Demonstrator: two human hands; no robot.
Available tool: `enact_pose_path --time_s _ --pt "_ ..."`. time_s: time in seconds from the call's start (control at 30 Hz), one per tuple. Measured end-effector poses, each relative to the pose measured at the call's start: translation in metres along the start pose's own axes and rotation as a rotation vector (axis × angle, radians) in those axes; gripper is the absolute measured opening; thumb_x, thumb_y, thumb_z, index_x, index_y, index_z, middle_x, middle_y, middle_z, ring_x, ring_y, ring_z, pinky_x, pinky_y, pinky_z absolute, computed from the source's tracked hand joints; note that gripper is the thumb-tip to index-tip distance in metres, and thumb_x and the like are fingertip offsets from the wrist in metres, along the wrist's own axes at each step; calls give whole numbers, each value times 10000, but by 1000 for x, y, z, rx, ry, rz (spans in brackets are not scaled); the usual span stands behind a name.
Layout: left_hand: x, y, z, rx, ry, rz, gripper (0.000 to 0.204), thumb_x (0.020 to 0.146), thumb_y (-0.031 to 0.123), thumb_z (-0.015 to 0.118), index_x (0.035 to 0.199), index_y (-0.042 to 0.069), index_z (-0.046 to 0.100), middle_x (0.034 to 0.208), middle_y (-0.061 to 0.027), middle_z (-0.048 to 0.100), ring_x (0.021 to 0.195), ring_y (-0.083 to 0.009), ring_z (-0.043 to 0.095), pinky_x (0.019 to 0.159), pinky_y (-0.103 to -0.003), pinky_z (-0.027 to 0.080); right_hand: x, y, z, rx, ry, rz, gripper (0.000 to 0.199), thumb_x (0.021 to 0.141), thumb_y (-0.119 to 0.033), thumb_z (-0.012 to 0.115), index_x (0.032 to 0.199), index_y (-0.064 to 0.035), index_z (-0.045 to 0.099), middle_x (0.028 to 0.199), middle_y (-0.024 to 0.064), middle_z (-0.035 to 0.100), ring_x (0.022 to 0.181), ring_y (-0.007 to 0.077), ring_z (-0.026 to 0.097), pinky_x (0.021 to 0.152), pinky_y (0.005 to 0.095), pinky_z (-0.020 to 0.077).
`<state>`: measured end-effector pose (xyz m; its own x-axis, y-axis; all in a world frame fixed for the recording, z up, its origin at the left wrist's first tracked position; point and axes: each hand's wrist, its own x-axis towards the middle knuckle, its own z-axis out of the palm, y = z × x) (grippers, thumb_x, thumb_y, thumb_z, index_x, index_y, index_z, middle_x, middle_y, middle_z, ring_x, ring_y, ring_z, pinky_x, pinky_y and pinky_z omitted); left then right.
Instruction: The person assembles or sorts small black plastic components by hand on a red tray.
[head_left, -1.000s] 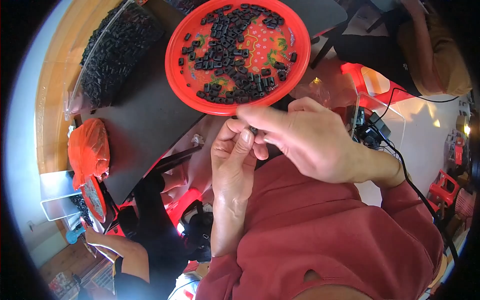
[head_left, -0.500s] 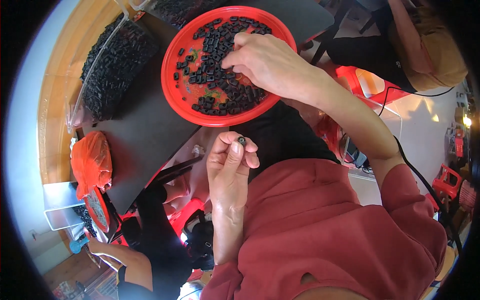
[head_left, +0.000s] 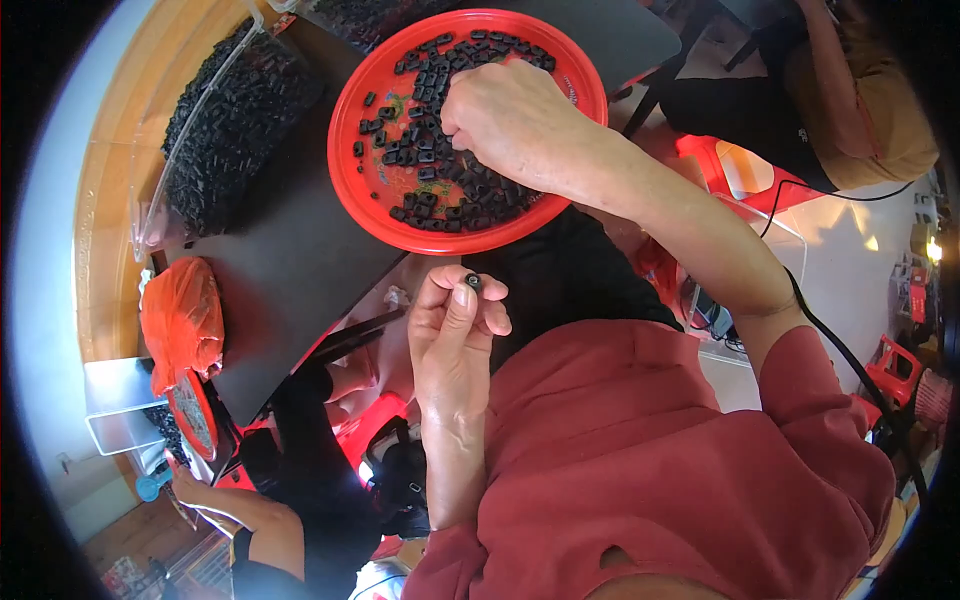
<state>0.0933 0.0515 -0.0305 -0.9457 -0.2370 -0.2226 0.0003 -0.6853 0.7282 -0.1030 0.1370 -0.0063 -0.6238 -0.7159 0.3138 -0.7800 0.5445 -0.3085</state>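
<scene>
Between the thumb and fingers of my left hand (head_left: 455, 320) is a small black part (head_left: 473, 283) with a round, shiny end facing up. That hand is held in front of my body, just below the near rim of a round red tray (head_left: 345, 190). Many small black block-shaped parts with holes (head_left: 427, 157) lie scattered over the tray. My right hand (head_left: 515, 120) reaches over the tray among these parts, fingers curled downward. Its fingertips are mostly hidden behind the hand, so what they pinch cannot be made out.
A clear bin (head_left: 160, 160) full of small black pieces stands on the dark table (head_left: 290, 250) at left. An orange plastic bag (head_left: 183, 315) sits at the table's left edge. Co-workers are at lower left and upper right. A black cable (head_left: 850, 365) runs past my right arm.
My right hand has shifted slightly left over the tray, with its fingers curled in more. My left hand still holds the small black part and has moved a little left.
</scene>
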Motion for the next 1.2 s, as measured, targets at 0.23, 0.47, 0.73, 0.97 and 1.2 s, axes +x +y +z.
enact_pose_path --time_s 0.23,0.47,0.73,0.97,1.2 --pt "4 -1 1 -31 -11 38 119 943 122 561 1029 40 568 924 -131 640 679 -141 565 662 -266 480 0 -1 0 -111 86 -74 105 697 -119 665 742 -24 676 737 117 648 670 290 637 609 398 491" --pt "6 2 0 -32 -2 67 154 946 110 552 1074 26 567 927 -129 641 689 -144 578 668 -264 486 -49 -17 -43 699 60 -63 147 737 -165 671 797 -34 701 673 107 646 568 239 614 531 338 464" --pt "7 -1 9 7 -29 147 84 923 64 578 996 24 568 906 -108 657 709 -136 596 674 -262 501 -89 -38 -41 916 11 78 99 795 -104 669 843 -20 690 701 76 649 555 146 602 507 261 445" --pt "0 -2 14 233 18 289 71 917 37 578 975 2 555 896 -115 658 694 -136 603 658 -259 501 -97 -41 -41 975 -44 182 112 781 -96 664 803 13 669 660 83 643 560 138 609 520 252 462" --pt "-10 4 14 690 -11 386 65 898 -15 584 939 -2 535 860 -95 620 673 -107 579 641 -217 480 -96 -29 -44 1005 -191 96 117 757 -85 662 792 27 661 638 122 625 563 174 621 542 284 477"
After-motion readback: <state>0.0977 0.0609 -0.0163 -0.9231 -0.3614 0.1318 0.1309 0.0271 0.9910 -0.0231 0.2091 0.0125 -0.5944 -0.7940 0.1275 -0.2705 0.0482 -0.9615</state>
